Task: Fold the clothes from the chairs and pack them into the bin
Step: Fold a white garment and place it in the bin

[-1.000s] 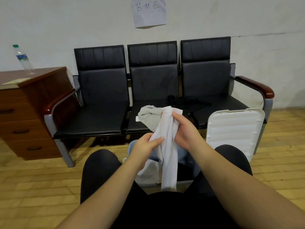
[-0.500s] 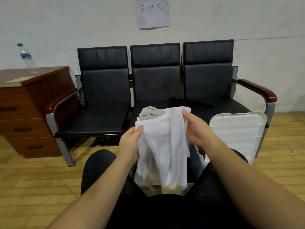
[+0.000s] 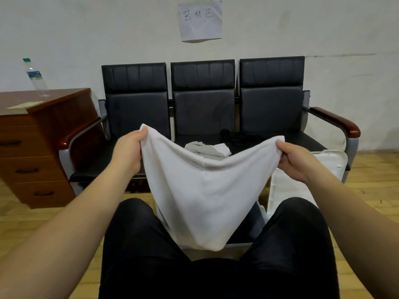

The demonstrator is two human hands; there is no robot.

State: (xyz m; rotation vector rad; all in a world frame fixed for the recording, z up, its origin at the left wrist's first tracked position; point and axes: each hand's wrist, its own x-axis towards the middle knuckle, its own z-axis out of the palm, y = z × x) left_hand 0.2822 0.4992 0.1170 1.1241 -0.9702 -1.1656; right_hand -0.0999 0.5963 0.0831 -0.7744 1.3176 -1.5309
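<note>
Bin [image 3: 260, 221] low in the centre of the frame between the knees, contents hidden behind the cloth; its white lid [image 3: 302, 182] stands just right. Left hand [image 3: 129, 152] and right hand [image 3: 295, 161], set wide apart, each pinch a top corner of the white garment [image 3: 205, 195], sagging between them; grey clothes [image 3: 205, 148] lie on the middle chair [image 3: 203, 100]

Both forearms are bare, no sleeves reaching the left hand [image 3: 129, 151] or right hand [image 3: 295, 161]. The trousers [image 3: 146, 244] are plain black, slightly shiny at the knees.
</note>
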